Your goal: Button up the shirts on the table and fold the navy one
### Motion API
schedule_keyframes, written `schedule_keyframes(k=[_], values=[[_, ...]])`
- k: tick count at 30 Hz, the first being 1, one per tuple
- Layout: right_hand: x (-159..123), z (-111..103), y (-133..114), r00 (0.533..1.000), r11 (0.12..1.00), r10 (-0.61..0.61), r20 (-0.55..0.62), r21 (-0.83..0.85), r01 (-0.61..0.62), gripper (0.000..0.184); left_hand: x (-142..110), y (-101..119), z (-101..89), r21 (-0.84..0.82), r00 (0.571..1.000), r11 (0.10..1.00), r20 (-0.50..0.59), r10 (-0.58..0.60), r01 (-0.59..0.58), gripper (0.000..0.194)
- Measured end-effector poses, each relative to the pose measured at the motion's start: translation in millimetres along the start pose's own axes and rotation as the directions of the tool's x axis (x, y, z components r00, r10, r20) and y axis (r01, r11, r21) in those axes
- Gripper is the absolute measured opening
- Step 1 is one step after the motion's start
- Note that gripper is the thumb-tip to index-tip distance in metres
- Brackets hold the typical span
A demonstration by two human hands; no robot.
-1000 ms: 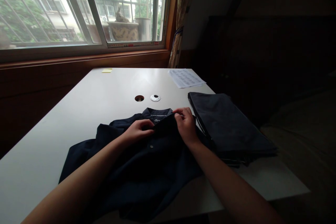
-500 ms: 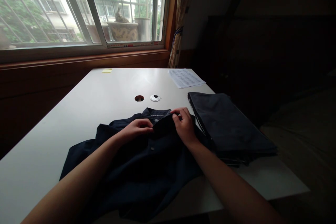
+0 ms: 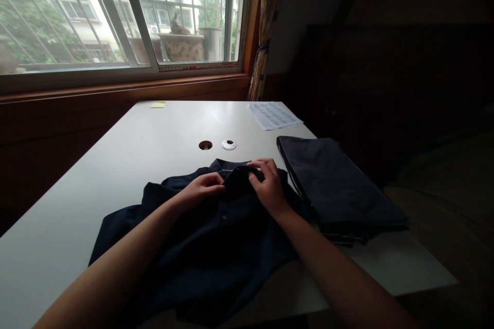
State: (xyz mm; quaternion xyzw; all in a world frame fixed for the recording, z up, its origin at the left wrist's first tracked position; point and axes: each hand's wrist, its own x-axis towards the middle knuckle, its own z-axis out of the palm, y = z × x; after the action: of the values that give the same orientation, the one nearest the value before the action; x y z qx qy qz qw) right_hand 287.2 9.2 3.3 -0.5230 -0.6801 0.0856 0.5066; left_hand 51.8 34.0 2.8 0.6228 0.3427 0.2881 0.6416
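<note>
A dark navy shirt (image 3: 216,247) lies spread out near the table's front, its collar toward the window and a small button showing below the collar. My left hand (image 3: 204,186) pinches the collar's front edge on the left side. On the other side, my right hand (image 3: 267,182) grips the collar with thumb and fingers. Between the two hands the front of the collar bulges upward and covers most of the neck opening. The fingertips of both hands are partly hidden in the dark cloth.
Right of the shirt lies a stack of folded dark cloth (image 3: 335,180). Printed sheets (image 3: 274,115) and a yellow sticky note (image 3: 158,105) rest at the white table's (image 3: 104,164) far end. A round cable hole (image 3: 205,145) and its cover (image 3: 229,145) are ahead of the collar.
My right hand has shifted slightly left, toward my left hand. The collar edge between them, straighter before, now bunches up in an arch and hides the inner neck label.
</note>
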Motion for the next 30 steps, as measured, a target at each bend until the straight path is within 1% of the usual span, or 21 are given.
schedule_keyframes(k=[7, 16, 20, 23, 26, 28, 30], values=[[-1.8, -1.8, -4.7, 0.997, 0.996, -0.074, 0.014, -0.044, 0.074, 0.026, -0.8, 0.3, -0.1, 0.010, 1.000, 1.000, -0.007, -0.011, 0.011, 0.029], [-2.6, -0.4, -5.9, 0.992, 0.990, -0.124, 0.004, -0.063, 0.124, 0.030, 2.5, -5.3, -2.3, 0.022, 1.000, 1.000, -0.010, 0.009, -0.009, 0.029], [-4.3, -1.3, -11.9, 0.982, 0.982, -0.186, 0.010, -0.038, 0.186, 0.026, 2.8, -5.9, -2.3, 0.030, 1.000, 0.999, -0.024, -0.014, 0.015, 0.031], [-6.5, -3.1, -17.4, 0.968, 0.970, -0.245, 0.048, 0.006, 0.245, 0.017, 2.6, -5.7, -2.4, 0.051, 1.000, 0.998, -0.023, -0.018, 0.020, 0.031], [-8.0, -3.1, -17.8, 0.943, 0.952, -0.306, 0.131, 0.056, 0.301, 0.011, 2.5, -6.0, -2.6, 0.070, 1.000, 0.997, -0.022, -0.016, 0.018, 0.032], [-8.5, -1.1, -14.6, 0.915, 0.938, -0.346, 0.207, 0.099, 0.333, 0.012, 2.2, -6.3, -2.5, 0.073, 0.999, 0.997, -0.026, -0.023, 0.025, 0.033], [-8.9, 2.1, -10.4, 0.887, 0.926, -0.375, 0.271, 0.142, 0.349, 0.018, 1.7, -6.3, -2.1, 0.077, 0.999, 0.996, -0.027, -0.034, 0.036, 0.034]])
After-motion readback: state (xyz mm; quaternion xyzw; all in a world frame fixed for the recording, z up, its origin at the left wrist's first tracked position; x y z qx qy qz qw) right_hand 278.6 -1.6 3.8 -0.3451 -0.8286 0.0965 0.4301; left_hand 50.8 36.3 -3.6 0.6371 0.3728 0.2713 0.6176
